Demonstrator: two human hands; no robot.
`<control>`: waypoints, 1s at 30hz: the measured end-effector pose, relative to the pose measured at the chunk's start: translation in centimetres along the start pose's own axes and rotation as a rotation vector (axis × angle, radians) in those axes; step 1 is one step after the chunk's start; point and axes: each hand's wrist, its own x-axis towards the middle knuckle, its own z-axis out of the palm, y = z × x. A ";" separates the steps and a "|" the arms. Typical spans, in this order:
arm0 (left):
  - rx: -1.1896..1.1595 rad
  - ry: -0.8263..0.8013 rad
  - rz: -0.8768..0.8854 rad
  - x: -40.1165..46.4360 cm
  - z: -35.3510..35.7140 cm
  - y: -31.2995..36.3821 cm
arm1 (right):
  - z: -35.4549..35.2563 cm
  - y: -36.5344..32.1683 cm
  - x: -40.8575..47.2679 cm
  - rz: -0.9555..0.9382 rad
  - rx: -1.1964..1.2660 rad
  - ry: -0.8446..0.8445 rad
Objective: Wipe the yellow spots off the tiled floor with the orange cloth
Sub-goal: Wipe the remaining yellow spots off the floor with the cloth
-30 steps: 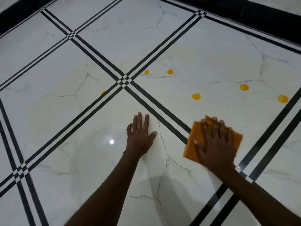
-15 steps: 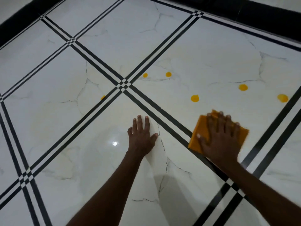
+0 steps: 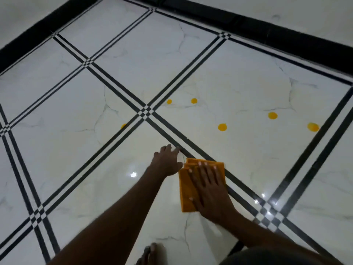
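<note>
My right hand (image 3: 209,190) lies flat on the folded orange cloth (image 3: 186,188), pressing it onto the white tiled floor (image 3: 76,153) beside a black stripe. My left hand (image 3: 168,161) rests palm down on the floor, touching the cloth's left edge. Several yellow spots sit farther away: the nearest spot (image 3: 222,127) is beyond the stripe, two small spots (image 3: 169,101) (image 3: 194,100) lie near the stripe crossing, two more (image 3: 272,115) (image 3: 313,127) to the right, and a small one (image 3: 123,126) to the left by a stripe.
Black double stripes (image 3: 114,131) cross the floor in a grid. A wide black border (image 3: 267,33) runs along the far side. Toes of a foot (image 3: 149,253) show at the bottom edge, and a dark knee or garment (image 3: 277,259) at the bottom right.
My right hand has slid the cloth leftward and nearer, from beyond the stripe to right beside my left hand. The view has tilted up and shows more far floor.
</note>
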 end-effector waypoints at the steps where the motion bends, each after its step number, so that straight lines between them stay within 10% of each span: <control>1: -0.019 0.028 0.017 0.6 0.3 0.0 | 0.5 0.2 -0.3 0.016 0.006 0.016; 7: -0.068 0.207 0.014 3.7 3.2 -1.8 | 1.0 2.5 2.5 -0.106 -0.044 0.147; 15: -0.019 0.276 -0.010 4.9 5.0 -1.0 | -1.9 9.2 7.4 0.374 -0.125 0.220; 21: 0.085 0.211 -0.021 5.3 4.4 -0.8 | -1.8 6.7 13.8 -0.045 -0.157 0.141; 30: -0.025 0.262 0.143 5.9 1.8 2.7 | -5.8 16.9 6.2 0.593 -0.151 0.297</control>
